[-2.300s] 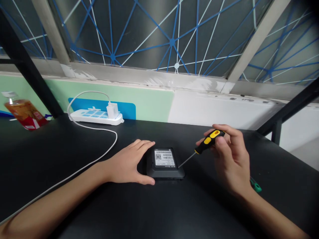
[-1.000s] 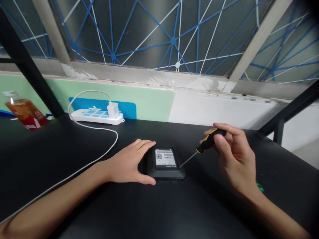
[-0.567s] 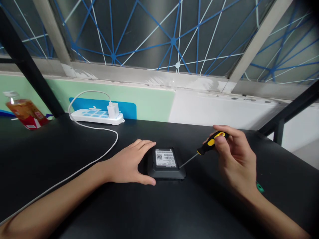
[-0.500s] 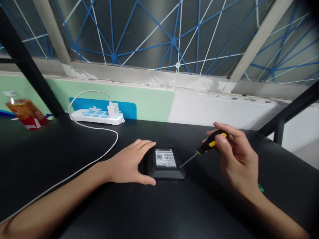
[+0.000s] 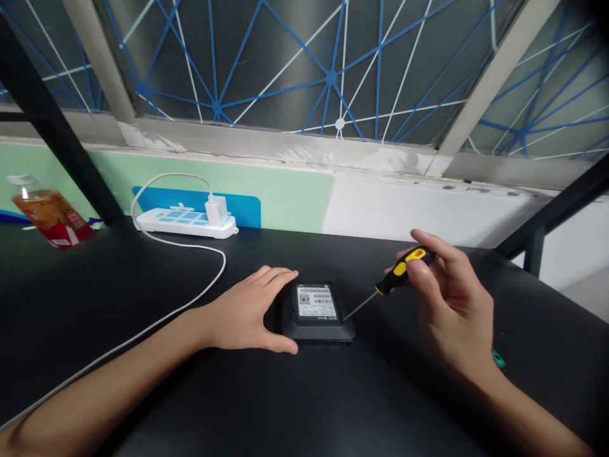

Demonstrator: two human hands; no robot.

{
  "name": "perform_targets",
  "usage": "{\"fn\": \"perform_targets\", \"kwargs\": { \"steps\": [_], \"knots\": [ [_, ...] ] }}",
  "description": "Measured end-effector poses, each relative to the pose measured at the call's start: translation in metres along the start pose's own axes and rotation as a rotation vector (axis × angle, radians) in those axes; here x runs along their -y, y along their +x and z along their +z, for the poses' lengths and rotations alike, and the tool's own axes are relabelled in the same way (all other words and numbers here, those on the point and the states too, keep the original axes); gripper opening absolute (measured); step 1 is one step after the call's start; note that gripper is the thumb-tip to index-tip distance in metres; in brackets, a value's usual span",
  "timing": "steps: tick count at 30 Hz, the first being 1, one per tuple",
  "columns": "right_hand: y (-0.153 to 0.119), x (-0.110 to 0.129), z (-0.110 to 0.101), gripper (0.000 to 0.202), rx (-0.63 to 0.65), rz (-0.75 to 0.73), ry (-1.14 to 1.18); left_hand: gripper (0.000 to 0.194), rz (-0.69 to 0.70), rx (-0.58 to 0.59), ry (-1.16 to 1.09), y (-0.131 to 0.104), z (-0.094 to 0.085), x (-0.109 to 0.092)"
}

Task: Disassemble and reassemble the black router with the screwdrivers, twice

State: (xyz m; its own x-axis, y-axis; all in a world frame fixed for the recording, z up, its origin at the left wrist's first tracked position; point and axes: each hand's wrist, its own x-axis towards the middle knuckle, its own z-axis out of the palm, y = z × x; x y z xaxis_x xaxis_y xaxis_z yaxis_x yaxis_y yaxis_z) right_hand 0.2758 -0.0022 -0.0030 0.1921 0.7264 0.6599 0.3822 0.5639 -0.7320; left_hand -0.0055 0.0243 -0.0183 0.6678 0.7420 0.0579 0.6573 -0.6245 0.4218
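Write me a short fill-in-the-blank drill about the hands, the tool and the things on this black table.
1. The right hand holds a ____ with a black and yellow handle.
2. The left hand rests against the left side of a small black device whose white ____ faces up.
3. A white charger is plugged into the white ____ by the wall.
4. At the far left stands a ____ with a red label.

Missing words: screwdriver; label; power strip; bottle

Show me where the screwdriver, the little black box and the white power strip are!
screwdriver [image 5: 402, 270]: head view, on its black and yellow handle.
little black box [image 5: 316, 327]: head view, on the dark casing below its white label.
white power strip [image 5: 183, 223]: head view, on its top face.
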Motion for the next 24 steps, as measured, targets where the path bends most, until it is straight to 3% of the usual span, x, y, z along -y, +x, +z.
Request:
{"fn": "perform_targets", "kwargs": {
  "steps": [4,9,17,24],
  "knots": [
    [-0.002,0.001,0.004,0.036,0.045,0.077,0.17,0.104,0.008,-0.003,-0.012,0.0,0.0,0.0],
    [-0.001,-0.002,0.003,0.045,0.057,0.071,0.063,0.104,0.006,-0.002,-0.012,0.0,-0.001,0.001],
    [-0.005,-0.001,0.005,0.047,-0.076,0.012,0.072,0.105,0.033,-0.038,-0.038,-0.001,0.006,-0.001],
    [-0.021,0.004,0.017,0.039,0.025,0.039,0.129,0.108,0.076,-0.036,-0.037,-0.001,0.013,-0.014]
  ]
}}
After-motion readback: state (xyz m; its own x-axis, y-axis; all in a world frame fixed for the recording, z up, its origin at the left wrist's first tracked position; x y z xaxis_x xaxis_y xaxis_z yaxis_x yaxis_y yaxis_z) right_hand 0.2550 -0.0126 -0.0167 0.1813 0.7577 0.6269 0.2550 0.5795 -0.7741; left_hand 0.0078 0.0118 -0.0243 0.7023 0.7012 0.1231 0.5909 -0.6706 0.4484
